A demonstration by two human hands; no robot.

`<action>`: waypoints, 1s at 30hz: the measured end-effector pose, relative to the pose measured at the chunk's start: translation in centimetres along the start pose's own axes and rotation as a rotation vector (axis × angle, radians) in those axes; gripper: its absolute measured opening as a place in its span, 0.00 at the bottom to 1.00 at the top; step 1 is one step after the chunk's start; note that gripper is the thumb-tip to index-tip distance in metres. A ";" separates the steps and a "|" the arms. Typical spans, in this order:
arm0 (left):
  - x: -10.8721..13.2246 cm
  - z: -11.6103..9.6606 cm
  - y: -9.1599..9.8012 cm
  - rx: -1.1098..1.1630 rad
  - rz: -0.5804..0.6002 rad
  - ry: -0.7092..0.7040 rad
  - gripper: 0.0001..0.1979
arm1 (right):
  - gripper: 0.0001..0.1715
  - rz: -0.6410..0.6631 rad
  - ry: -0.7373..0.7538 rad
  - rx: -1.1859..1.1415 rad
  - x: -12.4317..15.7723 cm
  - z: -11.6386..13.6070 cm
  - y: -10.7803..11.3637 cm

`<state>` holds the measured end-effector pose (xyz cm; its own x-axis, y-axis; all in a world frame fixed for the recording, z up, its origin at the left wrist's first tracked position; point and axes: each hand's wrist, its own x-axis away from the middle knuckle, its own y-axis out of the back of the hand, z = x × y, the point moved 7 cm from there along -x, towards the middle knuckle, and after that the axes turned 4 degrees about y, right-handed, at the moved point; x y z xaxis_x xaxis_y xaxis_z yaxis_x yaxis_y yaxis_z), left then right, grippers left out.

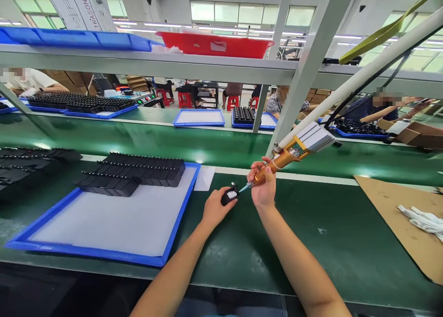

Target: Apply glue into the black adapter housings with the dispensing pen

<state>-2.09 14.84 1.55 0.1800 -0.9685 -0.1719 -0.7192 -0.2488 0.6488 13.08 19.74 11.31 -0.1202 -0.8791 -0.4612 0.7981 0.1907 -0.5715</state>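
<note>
Between the thumb and fingers of my left hand point(215, 209) is a small black part point(229, 195) with a white patch on it. My right hand point(263, 184) is wrapped round an orange-gold tool point(277, 164), which hangs at a slant from a white arm. The tool's light blue tip point(245, 187) points down to the left and meets or nearly meets the black part. Left of my hands lies a blue-rimmed tray point(176, 224) with rows of black blocks point(148, 169) at its back.
More black blocks point(31, 164) stand at the far left. Brown cardboard point(391, 211) with white gloves point(424, 220) lies on the right. A slanted metal post point(304, 54) and a shelf point(214, 68) cross the view. People sit beyond the green conveyor point(155, 139).
</note>
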 end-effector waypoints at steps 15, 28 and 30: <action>0.5 -1.4 1.1 0.149 -0.084 -0.117 0.17 | 0.15 0.000 0.025 -0.028 0.4 0.1 -0.3; 0.4 -0.9 0.6 0.108 -0.036 -0.016 0.19 | 0.19 0.050 0.008 -0.100 0.6 0.2 -0.8; 0.5 -0.9 0.3 0.080 -0.024 -0.001 0.19 | 0.19 0.054 0.008 -0.113 0.7 0.2 -0.9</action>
<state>-1.66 14.31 2.36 0.1974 -0.9623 -0.1872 -0.7657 -0.2706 0.5835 12.38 18.86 11.68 -0.0841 -0.8626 -0.4989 0.7322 0.2861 -0.6181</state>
